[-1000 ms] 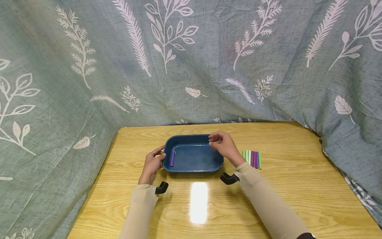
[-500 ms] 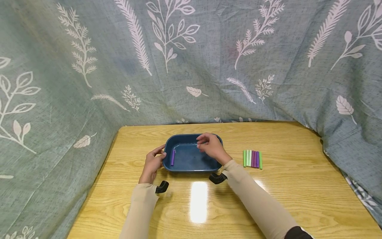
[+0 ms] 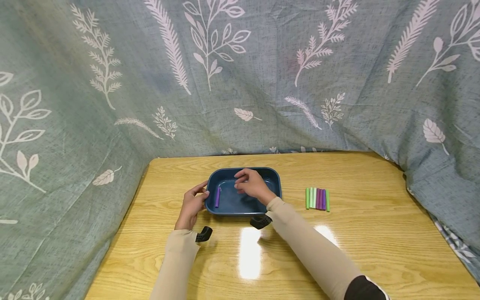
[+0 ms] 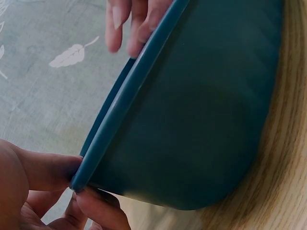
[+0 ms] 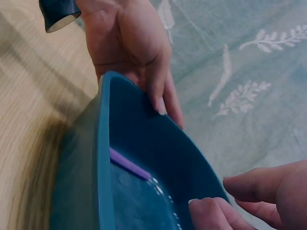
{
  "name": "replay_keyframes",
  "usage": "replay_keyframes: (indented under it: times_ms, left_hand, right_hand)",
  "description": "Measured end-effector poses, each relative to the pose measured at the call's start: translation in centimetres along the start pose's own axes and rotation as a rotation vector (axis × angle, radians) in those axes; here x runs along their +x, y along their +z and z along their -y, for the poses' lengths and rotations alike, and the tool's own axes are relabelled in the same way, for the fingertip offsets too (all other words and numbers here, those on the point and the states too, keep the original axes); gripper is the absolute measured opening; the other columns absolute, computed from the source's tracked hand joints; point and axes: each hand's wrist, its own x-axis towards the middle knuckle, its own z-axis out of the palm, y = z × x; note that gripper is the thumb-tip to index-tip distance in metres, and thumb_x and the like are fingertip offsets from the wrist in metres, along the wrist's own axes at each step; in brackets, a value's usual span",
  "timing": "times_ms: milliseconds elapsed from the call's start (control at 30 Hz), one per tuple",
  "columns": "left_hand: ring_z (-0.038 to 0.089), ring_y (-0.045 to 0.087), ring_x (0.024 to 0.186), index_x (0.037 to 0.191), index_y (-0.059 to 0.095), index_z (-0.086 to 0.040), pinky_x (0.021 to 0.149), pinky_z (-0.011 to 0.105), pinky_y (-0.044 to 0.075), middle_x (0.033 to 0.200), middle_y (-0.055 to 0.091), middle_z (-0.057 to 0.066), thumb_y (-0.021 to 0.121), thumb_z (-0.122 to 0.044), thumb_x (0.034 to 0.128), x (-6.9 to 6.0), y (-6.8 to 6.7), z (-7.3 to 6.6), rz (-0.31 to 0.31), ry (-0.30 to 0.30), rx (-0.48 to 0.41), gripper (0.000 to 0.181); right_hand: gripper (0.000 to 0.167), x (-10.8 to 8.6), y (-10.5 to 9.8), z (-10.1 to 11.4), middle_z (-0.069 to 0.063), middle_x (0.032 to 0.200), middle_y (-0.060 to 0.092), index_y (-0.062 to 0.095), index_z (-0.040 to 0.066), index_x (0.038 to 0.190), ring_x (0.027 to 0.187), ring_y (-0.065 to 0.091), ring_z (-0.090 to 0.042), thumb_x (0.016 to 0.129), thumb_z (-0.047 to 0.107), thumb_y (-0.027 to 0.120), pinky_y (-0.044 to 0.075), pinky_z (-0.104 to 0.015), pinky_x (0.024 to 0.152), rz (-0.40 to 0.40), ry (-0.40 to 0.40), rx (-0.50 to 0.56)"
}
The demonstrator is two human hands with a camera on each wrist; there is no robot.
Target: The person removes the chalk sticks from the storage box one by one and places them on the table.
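Observation:
My left hand (image 3: 191, 207) pinches the rim of a dark blue rectangular plastic basin (image 3: 240, 206) at its left end; the left wrist view shows the thumb inside the rim and fingers outside. One short purple stick (image 3: 217, 197) lies inside the basin along that left end. Over the middle of the basin hovers my right hand (image 3: 252, 184), its fingers loosely bent. In the right wrist view a gap shows between its thumb (image 5: 211, 213) and forefinger (image 5: 254, 184), with nothing held there.
To the right of the basin, a row of several short green, pale, maroon and purple sticks (image 3: 317, 199) lies side by side on the wooden table (image 3: 375, 233). A leaf-patterned grey-green cloth (image 3: 240, 83) hangs behind the table and along its sides.
My right hand has moved left from the basin's right rim to over its middle. The left hand, the basin and the purple stick in it have stayed in place.

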Motion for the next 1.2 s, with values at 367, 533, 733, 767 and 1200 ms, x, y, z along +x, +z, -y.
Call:
replay_keyframes:
  times_ms: [367, 533, 733, 767, 1200]
  left_hand:
    - [0.013, 0.057, 0.076, 0.151, 0.058, -0.002, 0.057, 0.021, 0.053, 0.113, 0.047, 0.01, 0.058, 0.002, 0.1052, -0.3, 0.0, -0.1, 0.006, -0.002, -0.02, 0.046]
    - [0.013, 0.057, 0.076, 0.15, 0.058, -0.001, 0.057, 0.021, 0.052, 0.111, 0.048, 0.01, 0.058, 0.002, 0.1047, -0.4, 0.0, 0.0, -0.001, -0.001, -0.024, 0.045]
    - [0.014, 0.058, 0.077, 0.15, 0.058, -0.001, 0.057, 0.022, 0.052, 0.11, 0.048, 0.009, 0.058, 0.002, 0.1047, -0.3, 0.0, 0.0, -0.001, 0.001, -0.021, 0.045]
    - [0.014, 0.058, 0.077, 0.15, 0.058, -0.001, 0.057, 0.022, 0.052, 0.11, 0.048, 0.008, 0.058, 0.002, 0.1047, -0.3, 0.0, 0.0, -0.002, 0.0, -0.021, 0.045]
    - [0.013, 0.057, 0.076, 0.15, 0.058, -0.002, 0.056, 0.02, 0.051, 0.111, 0.048, 0.009, 0.058, 0.002, 0.1053, -0.1, 0.0, -0.1, 0.004, 0.002, -0.024, 0.045]
  right_hand:
    - [0.04, 1.3, 2.4, -0.5, -0.025, 0.11, 0.072, 0.057, -0.01, 0.137, 0.11, 0.071, -0.046, 0.097, -0.008, 0.063, 0.062, -0.047, 0.091, 0.061, 0.074, 0.043]
    - [0.044, 1.8, 3.3, -0.8, -0.026, 0.109, 0.072, 0.056, -0.009, 0.139, 0.106, 0.072, -0.046, 0.096, -0.008, 0.064, 0.063, -0.044, 0.089, 0.065, 0.096, 0.019]
    - [0.047, 2.4, 4.2, -1.1, -0.024, 0.105, 0.073, 0.056, -0.009, 0.14, 0.099, 0.074, -0.038, 0.094, -0.008, 0.067, 0.063, -0.039, 0.084, 0.067, 0.136, -0.007]
    - [0.047, 2.5, 4.3, -1.2, -0.023, 0.104, 0.074, 0.056, -0.009, 0.14, 0.096, 0.074, -0.035, 0.094, -0.008, 0.068, 0.063, -0.038, 0.083, 0.068, 0.146, -0.011]
    - [0.052, 3.6, 5.1, -1.7, -0.012, 0.088, 0.066, 0.055, -0.007, 0.143, 0.076, 0.067, -0.02, 0.092, -0.01, 0.069, 0.064, -0.036, 0.079, 0.1, 0.235, 0.029]
